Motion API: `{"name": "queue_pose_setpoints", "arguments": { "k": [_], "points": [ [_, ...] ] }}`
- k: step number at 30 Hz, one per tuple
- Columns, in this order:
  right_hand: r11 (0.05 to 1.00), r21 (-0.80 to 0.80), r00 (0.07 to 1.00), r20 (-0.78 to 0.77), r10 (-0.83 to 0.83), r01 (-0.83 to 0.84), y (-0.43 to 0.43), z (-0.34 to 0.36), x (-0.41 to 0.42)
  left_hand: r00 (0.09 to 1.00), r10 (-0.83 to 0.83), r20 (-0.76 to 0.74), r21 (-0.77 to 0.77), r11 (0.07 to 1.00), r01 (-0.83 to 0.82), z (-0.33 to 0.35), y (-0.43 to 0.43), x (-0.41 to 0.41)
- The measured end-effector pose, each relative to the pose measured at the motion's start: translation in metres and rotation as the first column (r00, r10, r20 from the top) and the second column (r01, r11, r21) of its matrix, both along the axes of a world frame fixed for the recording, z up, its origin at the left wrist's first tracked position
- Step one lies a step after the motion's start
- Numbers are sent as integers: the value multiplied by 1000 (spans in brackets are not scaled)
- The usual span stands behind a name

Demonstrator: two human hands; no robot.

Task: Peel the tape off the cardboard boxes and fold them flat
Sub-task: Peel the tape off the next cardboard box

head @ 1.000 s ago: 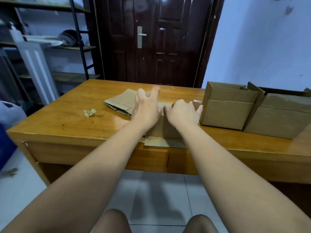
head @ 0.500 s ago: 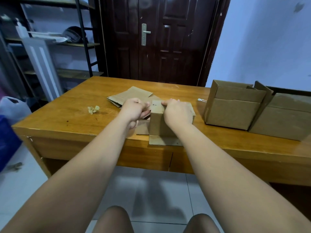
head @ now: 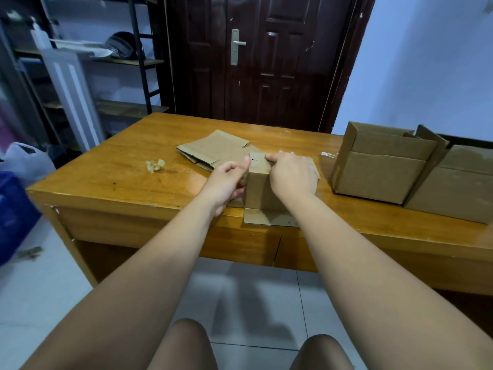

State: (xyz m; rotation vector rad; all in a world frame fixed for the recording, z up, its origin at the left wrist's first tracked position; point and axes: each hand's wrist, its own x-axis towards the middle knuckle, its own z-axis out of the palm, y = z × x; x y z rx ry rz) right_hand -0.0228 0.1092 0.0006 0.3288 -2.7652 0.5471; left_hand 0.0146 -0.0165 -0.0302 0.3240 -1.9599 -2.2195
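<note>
Cardboard box [head: 260,192]: brown, matte, upright | left hand [head: 226,180] pinches its corner | right hand [head: 292,174] clasps top

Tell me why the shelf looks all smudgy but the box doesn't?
Head view: the shelf on the left is smeared, likely camera motion; the small box between the left hand and right hand is sharp. Head view also shows soft glare on the table.

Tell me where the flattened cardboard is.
In the head view, the flattened cardboard lies on the table just beyond the left hand, right of the pale clump.
</note>
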Motion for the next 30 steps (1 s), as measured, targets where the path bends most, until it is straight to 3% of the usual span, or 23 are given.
{"name": "queue_pose_setpoints", "arguments": {
  "k": [2, 6, 8, 10, 12, 14, 15, 17, 19, 21, 22, 26, 30],
  "points": [
    [1000, -2, 1000, -8, -3, 3, 0, 0, 0, 1000, 6, 29, 48, 999, -7, 5, 4, 0],
    [1000, 11, 1000, -29, -3, 4, 1, -1, -2, 995, 66, 69, 309, 947, -84, 5, 9, 0],
    [1000, 14, 999, -33, -5, 5, 2, -1, -1, 992, 71, 101, 342, 934, -102, 3, 8, 2],
    [1000, 21, 999, -35, -8, 9, 2, 0, 0, 991, 71, 116, 203, 975, -94, 1, 6, 3],
    [1000, 25, 999, -37, -7, 8, 2, 0, 1, 990, 121, 77, -129, 985, -110, 4, 4, 3],
    [1000, 26, 999, -36, 0, 1, 3, 1, 2, 978, 206, 20, -488, 856, -170, 5, 3, -1],
    [1000, 27, 999, -35, 2, -1, 3, 2, 2, 967, 254, 15, -579, 791, -199, 6, 4, -4],
    [1000, 22, 999, -33, 3, -2, 4, 2, 2, 921, 387, 46, -430, 840, -331, 7, 6, -7],
    [1000, 12, 1000, -30, 0, 0, 4, 0, 1, 888, 437, 139, 83, 889, -451, 5, 2, -9],
    [1000, -5, 1000, -19, -4, 4, 3, -1, 0, 926, 348, 150, 565, 738, -369, 5, -2, -6],
    [1000, -12, 1000, -14, -3, 3, 2, -2, 0, 936, 327, 130, 629, 703, -333, 5, -5, -6],
    [1000, -13, 999, -29, 15, -16, 1, -3, -2, 951, 302, 60, 479, 827, -293, 6, -6, -4],
    [1000, -5, 999, -41, 8, -9, 1, -4, -2, 957, 247, 152, 341, 896, -285, 2, -18, -1]
  ]
}}
